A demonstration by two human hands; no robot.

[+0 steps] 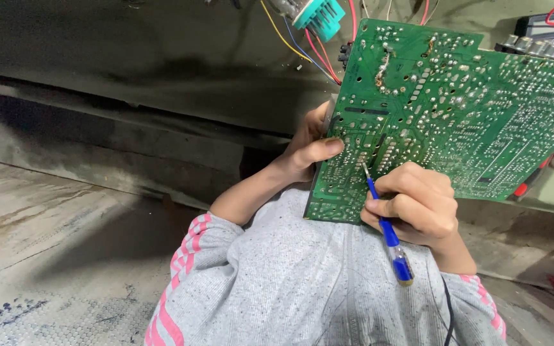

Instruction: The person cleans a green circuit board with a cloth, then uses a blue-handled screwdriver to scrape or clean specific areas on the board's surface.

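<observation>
grey knit garment [302, 282] with pink-striped sleeves fills the near field. right hand [418, 208] is closed around a blue-handled screwdriver [389, 234], fingers curled over the shaft, handle end pointing down toward the body. metal tip of the screwdriver touches the solder side of a green circuit board [456, 122] near its lower left corner. left hand [309, 150] grips the left edge of the circuit board, thumb pressed flat on the soldered face, remaining fingers hidden behind the board. board is held upright and tilted, with its lower edge just above the garment. red, yellow and blue wires [315, 51] run from the upper left corner of the board to a teal connector [320, 17]. beyond the board stands a dark metal panel [129, 70]; a worn grey floor [40, 256] lies at left.
</observation>
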